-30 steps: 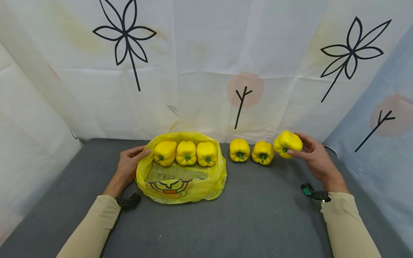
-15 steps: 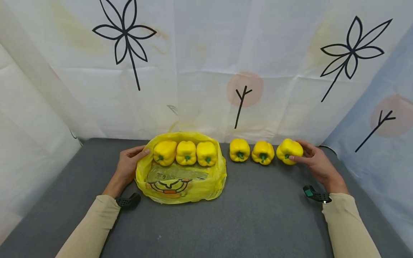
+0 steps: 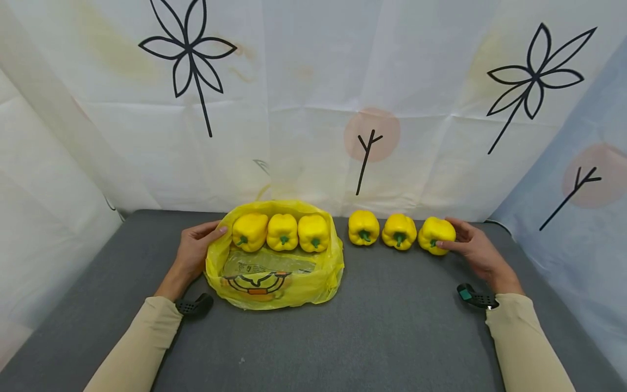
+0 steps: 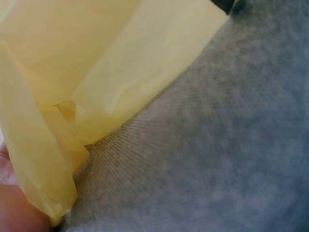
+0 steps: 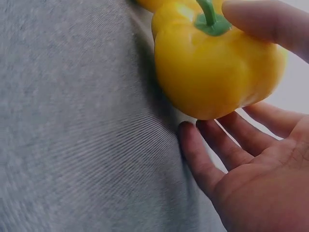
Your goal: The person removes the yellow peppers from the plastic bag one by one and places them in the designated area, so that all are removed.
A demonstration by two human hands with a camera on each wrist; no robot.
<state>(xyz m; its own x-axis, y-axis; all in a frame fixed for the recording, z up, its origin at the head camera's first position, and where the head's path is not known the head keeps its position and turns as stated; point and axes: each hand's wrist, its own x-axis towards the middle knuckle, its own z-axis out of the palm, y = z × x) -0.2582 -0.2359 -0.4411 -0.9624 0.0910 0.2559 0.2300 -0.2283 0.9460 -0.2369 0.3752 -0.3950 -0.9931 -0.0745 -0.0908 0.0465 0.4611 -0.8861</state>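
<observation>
At the left side of a yellow plastic bag (image 3: pixel 274 294), my left hand (image 3: pixel 195 247) pinches the rim, thumb on the inner side. Three yellow bell peppers lie in the bag, one of them the middle pepper (image 3: pixel 282 233). My right hand (image 3: pixel 477 250) holds another yellow bell pepper (image 3: pixel 435 231) at the right end of a row on the table. The right wrist view shows the thumb beside its green stem (image 5: pixel 207 12) and fingertips at its lower side. In the left wrist view, bag film (image 4: pixel 120 53) hides most of the left hand.
Two more yellow peppers, the left one (image 3: pixel 363 226) and the middle one (image 3: pixel 399 230), sit right of the bag. A patterned fabric curtain (image 3: pixel 303 136) hangs behind the grey table (image 3: pixel 313 354). A cord (image 3: pixel 499 226) lies at the back right.
My right hand has lowered the pepper to the table, then shifted it slightly left and nearer, toward the row's middle pepper. The left hand and the bag have stayed in place.
</observation>
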